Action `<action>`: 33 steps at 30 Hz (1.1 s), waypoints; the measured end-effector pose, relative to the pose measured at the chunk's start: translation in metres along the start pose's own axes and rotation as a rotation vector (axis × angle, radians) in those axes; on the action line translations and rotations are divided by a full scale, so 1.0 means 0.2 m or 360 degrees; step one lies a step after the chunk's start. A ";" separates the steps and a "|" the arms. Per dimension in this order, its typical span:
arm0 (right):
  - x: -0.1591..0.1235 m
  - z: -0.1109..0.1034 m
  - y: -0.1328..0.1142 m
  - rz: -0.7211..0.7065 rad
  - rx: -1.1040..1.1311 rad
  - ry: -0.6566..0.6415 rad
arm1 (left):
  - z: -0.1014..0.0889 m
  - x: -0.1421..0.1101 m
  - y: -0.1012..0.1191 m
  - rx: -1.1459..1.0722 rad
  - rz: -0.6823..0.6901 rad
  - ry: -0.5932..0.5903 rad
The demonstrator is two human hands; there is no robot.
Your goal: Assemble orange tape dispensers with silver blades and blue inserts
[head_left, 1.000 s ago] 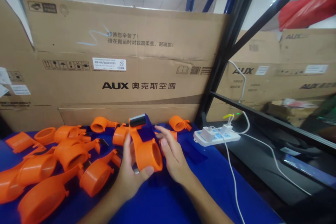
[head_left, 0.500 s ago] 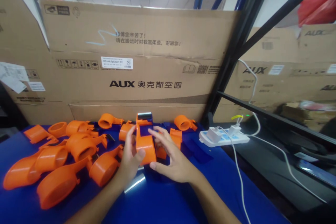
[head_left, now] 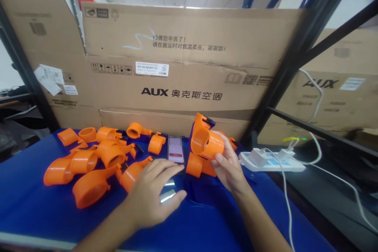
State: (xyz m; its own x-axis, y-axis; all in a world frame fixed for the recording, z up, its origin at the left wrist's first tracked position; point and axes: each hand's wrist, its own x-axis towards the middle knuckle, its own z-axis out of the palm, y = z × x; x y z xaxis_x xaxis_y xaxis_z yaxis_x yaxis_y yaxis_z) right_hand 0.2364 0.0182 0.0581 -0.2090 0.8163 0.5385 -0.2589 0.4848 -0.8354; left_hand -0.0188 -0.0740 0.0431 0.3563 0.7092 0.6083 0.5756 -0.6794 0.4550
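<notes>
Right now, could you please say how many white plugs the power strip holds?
2 on the power strip: one left plug, one right plug; others may be hidden.

Across the far side stands a brown cardboard panel [head_left: 189, 55] lettered AUX, bearing a white label [head_left: 152, 69]. To the right, beside a black rack post [head_left: 282, 82], lies a white power strip [head_left: 297, 167]; a white cable [head_left: 286, 201] runs nearward.

The left hand [head_left: 152, 195] partly hides an orange tape dispenser [head_left: 130, 176]; the phone's [head_left: 176, 150] text is unreadably small.
</notes>
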 end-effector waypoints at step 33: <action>-0.18 0.41 -0.07 0.0799 0.0267 -0.0424 | -0.26 -0.24 -0.28 0.0915 0.0323 -0.0365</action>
State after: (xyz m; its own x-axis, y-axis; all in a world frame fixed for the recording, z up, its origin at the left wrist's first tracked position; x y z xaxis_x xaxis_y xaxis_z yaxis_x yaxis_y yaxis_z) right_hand 0.1694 -0.0440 0.0590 -0.5683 0.8155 0.1093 -0.2082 -0.0140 -0.9780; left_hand -0.1064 -0.0789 0.0218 0.6107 0.6430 0.4623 0.7599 -0.6401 -0.1136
